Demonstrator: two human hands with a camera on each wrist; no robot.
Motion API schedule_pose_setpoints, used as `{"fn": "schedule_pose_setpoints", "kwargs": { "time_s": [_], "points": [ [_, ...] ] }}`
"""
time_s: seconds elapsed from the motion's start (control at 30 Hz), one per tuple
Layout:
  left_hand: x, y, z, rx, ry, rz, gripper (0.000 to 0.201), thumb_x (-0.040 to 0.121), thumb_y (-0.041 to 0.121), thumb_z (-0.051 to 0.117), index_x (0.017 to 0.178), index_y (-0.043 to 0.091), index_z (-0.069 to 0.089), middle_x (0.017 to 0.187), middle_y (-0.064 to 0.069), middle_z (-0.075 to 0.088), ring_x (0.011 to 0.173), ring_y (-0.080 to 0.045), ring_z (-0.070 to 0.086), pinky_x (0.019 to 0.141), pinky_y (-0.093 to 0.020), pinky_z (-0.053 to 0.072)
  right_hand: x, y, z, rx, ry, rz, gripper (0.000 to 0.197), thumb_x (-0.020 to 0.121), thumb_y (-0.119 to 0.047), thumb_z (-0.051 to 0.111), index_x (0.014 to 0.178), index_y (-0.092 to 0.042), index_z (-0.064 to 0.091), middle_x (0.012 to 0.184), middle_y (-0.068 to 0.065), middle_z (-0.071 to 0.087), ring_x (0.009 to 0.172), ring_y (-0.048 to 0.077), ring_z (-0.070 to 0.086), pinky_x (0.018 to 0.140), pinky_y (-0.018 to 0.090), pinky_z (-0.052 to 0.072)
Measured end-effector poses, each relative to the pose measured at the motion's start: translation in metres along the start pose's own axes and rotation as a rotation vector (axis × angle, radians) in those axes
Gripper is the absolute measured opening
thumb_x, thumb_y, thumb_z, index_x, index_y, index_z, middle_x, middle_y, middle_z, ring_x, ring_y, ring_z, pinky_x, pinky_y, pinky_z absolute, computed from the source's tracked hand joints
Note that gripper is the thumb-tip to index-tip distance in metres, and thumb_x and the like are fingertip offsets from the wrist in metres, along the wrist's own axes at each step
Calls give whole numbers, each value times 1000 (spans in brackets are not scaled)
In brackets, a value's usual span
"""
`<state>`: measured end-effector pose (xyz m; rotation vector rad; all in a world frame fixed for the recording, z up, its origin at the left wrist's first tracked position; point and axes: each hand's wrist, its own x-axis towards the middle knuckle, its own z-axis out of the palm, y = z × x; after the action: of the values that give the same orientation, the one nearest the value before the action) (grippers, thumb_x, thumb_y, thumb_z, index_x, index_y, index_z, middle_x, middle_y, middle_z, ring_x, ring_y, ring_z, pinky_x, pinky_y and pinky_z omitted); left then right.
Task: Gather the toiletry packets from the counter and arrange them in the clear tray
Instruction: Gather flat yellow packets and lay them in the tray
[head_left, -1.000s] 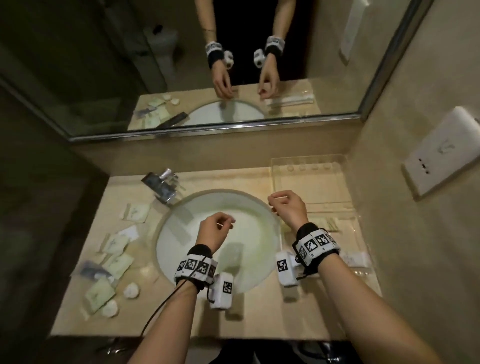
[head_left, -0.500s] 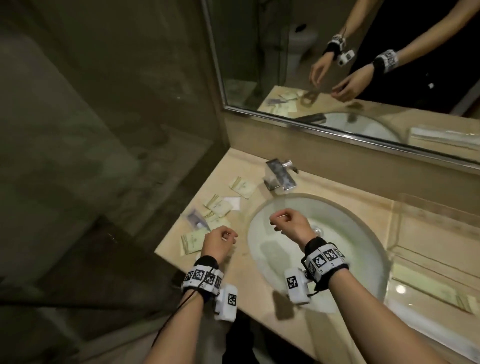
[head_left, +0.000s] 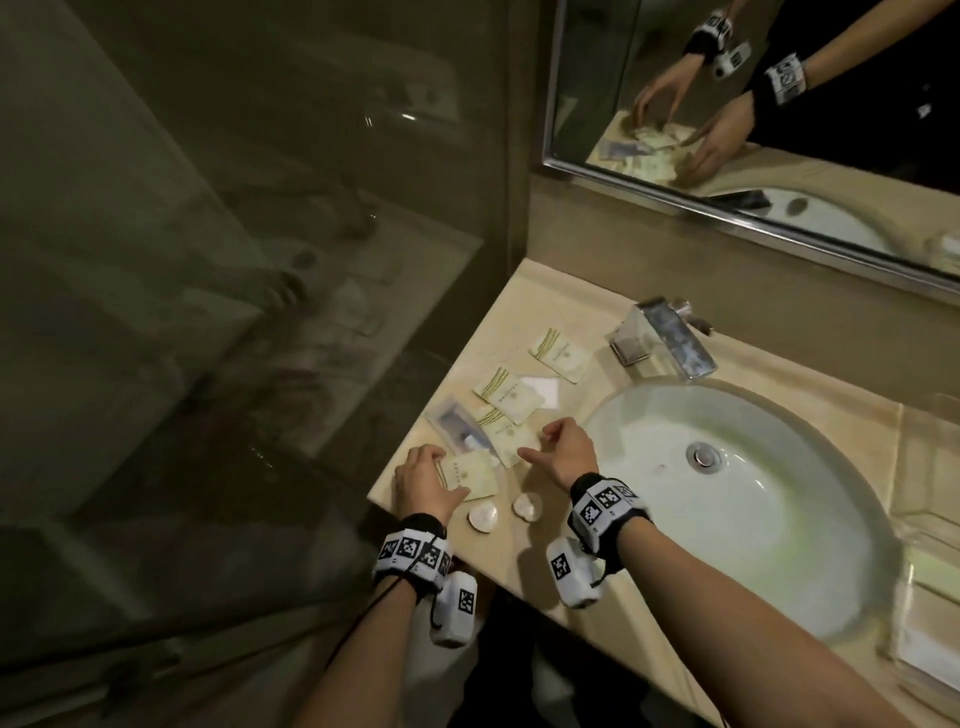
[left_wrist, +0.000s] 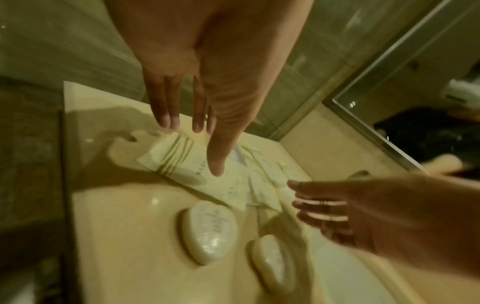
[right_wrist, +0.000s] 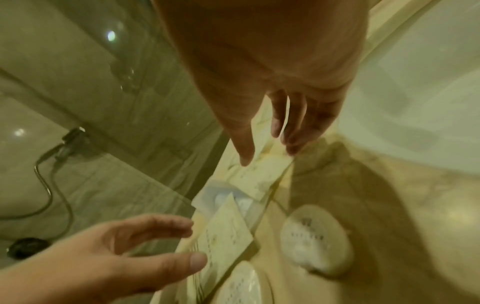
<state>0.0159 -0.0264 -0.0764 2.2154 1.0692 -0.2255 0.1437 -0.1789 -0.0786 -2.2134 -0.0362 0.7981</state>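
Several pale green toiletry packets lie left of the sink on the counter (head_left: 524, 312). My left hand (head_left: 423, 475) (left_wrist: 197, 148) lies over the nearest packet (head_left: 472, 475) (left_wrist: 182, 164), fingertips at its far edge and thumb above its middle, fingers straight. My right hand (head_left: 556, 447) (right_wrist: 267, 154) hovers over another packet (head_left: 511, 441) (right_wrist: 262, 174), thumb and fingers pointing down at it without a grip. A clear pouch (head_left: 457, 428) (right_wrist: 221, 197) lies between them. Two more packets (head_left: 506, 395) (head_left: 561, 356) sit farther back. The clear tray (head_left: 930, 467) stands at the far right.
Two round wrapped soaps (head_left: 483, 517) (head_left: 527, 506) lie at the counter's front edge, close to both hands. The white sink (head_left: 727, 545) and chrome faucet (head_left: 665, 338) sit to the right. A glass partition (head_left: 260, 260) bounds the counter's left edge; a mirror (head_left: 779, 104) is behind.
The view has swung left. Both hands moved from above the sink to the packets at the counter's left, and their curled fingers have straightened over them.
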Motion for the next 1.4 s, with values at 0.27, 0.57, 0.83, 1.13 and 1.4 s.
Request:
{"fn": "schedule_pose_setpoints", "kwargs": {
  "time_s": [0.27, 0.57, 0.83, 1.13, 1.4],
  "points": [
    [17, -16, 3, 140, -27, 61, 63, 62, 25, 85, 116, 23, 52, 124, 1, 49, 114, -24, 44, 105, -40, 37, 10, -17, 41, -201, 108, 76, 69, 72, -32, 82, 123, -8, 42, 129, 14, 45, 116, 34, 52, 100, 43, 47],
    [26, -21, -12, 55, -97, -4, 38, 71, 24, 82, 103, 14, 65, 109, -8, 65, 101, -24, 59, 87, -36, 50, 18, -17, 27, -98, -68, 182, 28, 77, -39, 78, 87, -18, 61, 113, 8, 66, 96, 25, 64, 89, 37, 53],
    [23, -1, -44, -140, -67, 27, 23, 75, 13, 78, 96, 9, 70, 94, -6, 70, 83, -15, 61, 71, -25, 47, 11, -16, 0, 181, -215, 217, 28, 77, -31, 80, 72, -16, 57, 80, 2, 63, 83, 22, 60, 76, 32, 49],
    [16, 59, -68, -206, -13, 174, 28, 76, 18, 78, 102, 10, 70, 95, -7, 72, 89, -21, 68, 78, -30, 55, -19, -21, -75, 255, -181, 47, 37, 79, -34, 77, 105, -10, 65, 84, -2, 64, 67, 8, 51, 56, 18, 38],
    [-25, 172, -28, -215, -38, 432, 29, 75, 24, 79, 98, 9, 72, 90, -11, 73, 85, -26, 66, 80, -34, 54, -74, 20, -200, 354, 51, -118, 22, 86, -19, 71, 101, -3, 71, 77, -2, 65, 53, -2, 53, 47, 7, 38]
  ]
}}
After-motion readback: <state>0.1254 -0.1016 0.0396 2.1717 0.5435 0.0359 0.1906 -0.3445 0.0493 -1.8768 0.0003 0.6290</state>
